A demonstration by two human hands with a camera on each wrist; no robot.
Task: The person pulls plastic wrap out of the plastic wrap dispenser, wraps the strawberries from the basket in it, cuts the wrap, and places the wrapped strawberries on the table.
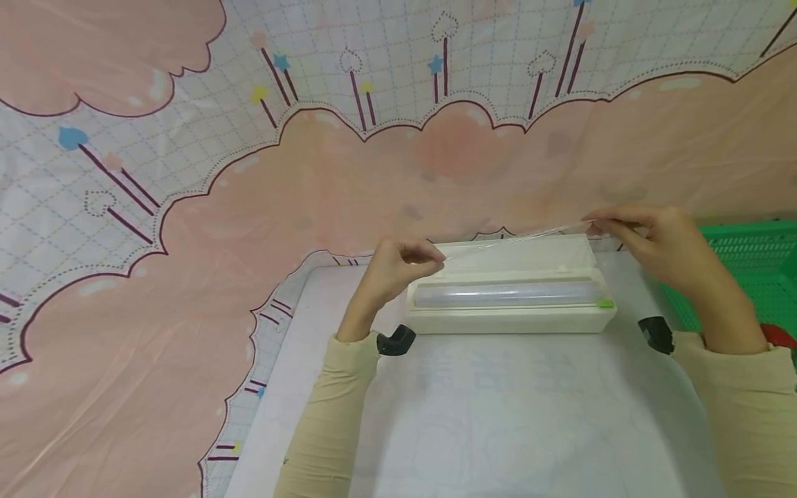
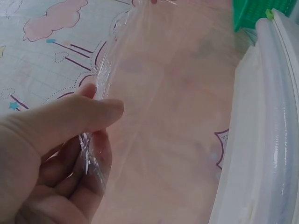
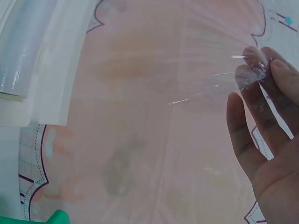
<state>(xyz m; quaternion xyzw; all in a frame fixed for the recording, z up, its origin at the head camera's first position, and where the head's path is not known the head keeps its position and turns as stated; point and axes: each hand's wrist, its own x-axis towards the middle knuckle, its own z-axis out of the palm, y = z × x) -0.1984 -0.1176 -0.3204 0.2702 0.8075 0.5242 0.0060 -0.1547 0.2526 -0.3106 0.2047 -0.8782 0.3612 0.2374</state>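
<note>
White tabletop (image 1: pixel 498 422) — dispenser (image 1: pixel 504 322) lengthwise left to right, clear film (image 1: pixel 517 239) slantwise in the pinch of both hands (image 1: pixel 395 270) (image 1: pixel 660 242).

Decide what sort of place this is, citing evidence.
Probably a makeshift indoor work area: a white surface, a patterned sheet beyond it, and a film dispenser. The wider room isn't shown.

Before you is a pale tabletop (image 1: pixel 486 415) with faint markings, bordered by a pink patterned cloth (image 1: pixel 156 332). Near the tabletop's far edge, a long white box (image 1: pixel 510 322) sits directly on it, lid open.
</note>
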